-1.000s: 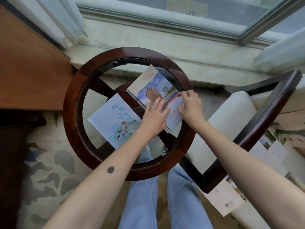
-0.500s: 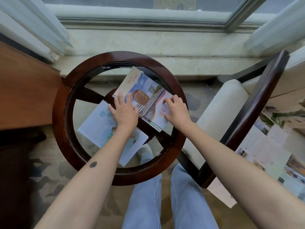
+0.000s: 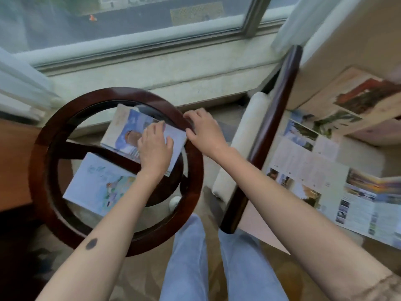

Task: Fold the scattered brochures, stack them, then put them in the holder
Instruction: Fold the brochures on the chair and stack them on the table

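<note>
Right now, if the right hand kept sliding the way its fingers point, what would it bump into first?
The right hand rests on the table's dark wooden rim, fingers pointing up-left. Going on, it would probably meet the folded brochure under the left hand first, though depth is hard to judge.

The person's forearms are bare from the wrists back to the lower edge of the view, with no sleeves, watch, bracelets or rings showing on them. The left hand [image 3: 155,148] and the right hand [image 3: 205,132] are both bare, without gloves, and the nails look short and unpainted, though the picture is a little blurred. A dark oval mark [image 3: 91,243] sits on the upper side of the left forearm, roughly midway along its visible length. On the legs the person wears light blue jeans [image 3: 188,257], the fabric pale and washed-out. Just beyond one knee shows a small white rounded shape [image 3: 175,202], perhaps the toe of a shoe.
</note>
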A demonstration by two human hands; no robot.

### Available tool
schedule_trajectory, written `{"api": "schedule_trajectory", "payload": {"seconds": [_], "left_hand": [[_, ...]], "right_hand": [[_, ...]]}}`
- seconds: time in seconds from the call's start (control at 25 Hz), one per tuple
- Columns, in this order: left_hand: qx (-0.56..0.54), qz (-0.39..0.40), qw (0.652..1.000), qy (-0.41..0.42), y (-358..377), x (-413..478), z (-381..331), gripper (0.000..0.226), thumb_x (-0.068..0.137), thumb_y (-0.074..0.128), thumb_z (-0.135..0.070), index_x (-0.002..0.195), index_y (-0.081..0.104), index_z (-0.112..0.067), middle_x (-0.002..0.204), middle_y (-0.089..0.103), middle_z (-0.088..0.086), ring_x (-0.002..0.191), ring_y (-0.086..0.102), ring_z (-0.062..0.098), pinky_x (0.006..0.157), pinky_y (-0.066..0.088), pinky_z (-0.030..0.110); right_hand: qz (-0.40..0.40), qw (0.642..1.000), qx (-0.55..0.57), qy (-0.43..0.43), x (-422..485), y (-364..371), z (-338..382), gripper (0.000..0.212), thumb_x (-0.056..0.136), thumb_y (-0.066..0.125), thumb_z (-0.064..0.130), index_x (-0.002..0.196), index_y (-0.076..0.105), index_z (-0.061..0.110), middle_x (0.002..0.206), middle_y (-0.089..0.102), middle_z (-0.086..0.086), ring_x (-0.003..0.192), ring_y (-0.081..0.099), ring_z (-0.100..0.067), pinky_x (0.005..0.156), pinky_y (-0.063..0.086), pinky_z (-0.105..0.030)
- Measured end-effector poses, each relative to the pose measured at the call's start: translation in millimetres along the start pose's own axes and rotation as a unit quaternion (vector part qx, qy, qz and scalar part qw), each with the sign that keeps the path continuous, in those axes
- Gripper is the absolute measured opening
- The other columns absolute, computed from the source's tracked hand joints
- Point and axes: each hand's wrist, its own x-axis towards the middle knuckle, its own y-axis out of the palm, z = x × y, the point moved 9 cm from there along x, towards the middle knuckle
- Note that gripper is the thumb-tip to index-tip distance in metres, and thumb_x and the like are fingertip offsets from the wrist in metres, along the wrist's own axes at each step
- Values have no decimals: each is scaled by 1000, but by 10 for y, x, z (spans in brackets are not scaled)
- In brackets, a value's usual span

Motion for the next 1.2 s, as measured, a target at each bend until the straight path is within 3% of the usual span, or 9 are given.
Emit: {"api": "schedule_trajectory", "payload": {"seconds": [0.16,0.24,0.44,0.68,0.84,0.96,1.12,1.2], "left_hand": [[-85,-39,990,101,13,-104,-1318,39,88,51,-13,127,50,-7,125,55,14,117,49,31,97,38,39],[-116,-21,981,153,178,-210,-1956,38,87,50,-12,125,51,-7,123,56,14,115,51,30,96,39,39],[-140,97,969,180,1077,-625,-2950,36,91,45,-16,127,47,-12,129,53,7,119,48,21,95,38,32],[-76,224,968,80,2202,-950,-2868,37,94,43,-18,130,44,-11,130,51,12,117,49,27,92,40,35],[-50,251,966,20,2568,-1059,-2627,39,95,43,-19,134,41,-11,134,49,13,118,51,28,90,42,35],[-45,271,961,-35,2779,-1085,-2474,43,97,42,-22,138,34,-12,135,50,14,115,54,30,78,40,31],[-98,283,949,-100,2974,-1112,-2376,49,95,43,-17,140,28,-5,130,53,16,116,53,32,88,42,34],[-127,282,942,-129,3028,-1122,-2360,50,93,45,-15,139,28,-3,124,54,15,117,53,33,93,44,39]], "right_hand": [[-156,983,91,43,-455,-1139,-794,35,85,52,11,120,55,10,119,54,-12,110,53,-26,99,41,-39],[-214,967,107,91,-812,-1533,-1420,32,85,51,8,116,57,10,116,55,-13,106,55,-26,96,43,-38],[-204,939,70,268,-1795,-1686,-3051,31,89,47,11,119,53,13,123,51,-10,111,51,-27,90,42,-35],[-117,906,79,398,-2672,-1144,-4236,33,90,47,12,122,50,14,125,51,-11,113,50,-27,87,44,-37],[-62,896,103,427,-2918,-679,-4557,36,90,47,12,127,46,13,126,51,-12,113,51,-27,87,47,-39],[-35,877,165,450,-2991,-321,-4640,40,91,49,12,130,40,12,128,48,-12,108,53,-27,79,45,-34],[-61,842,237,481,-3054,-82,-4634,46,89,53,13,132,36,12,132,43,-12,111,52,-27,82,43,-30],[-93,804,298,506,-3060,-62,-4638,49,89,54,13,133,33,12,131,44,-12,104,52,-22,80,42,-27]]}}
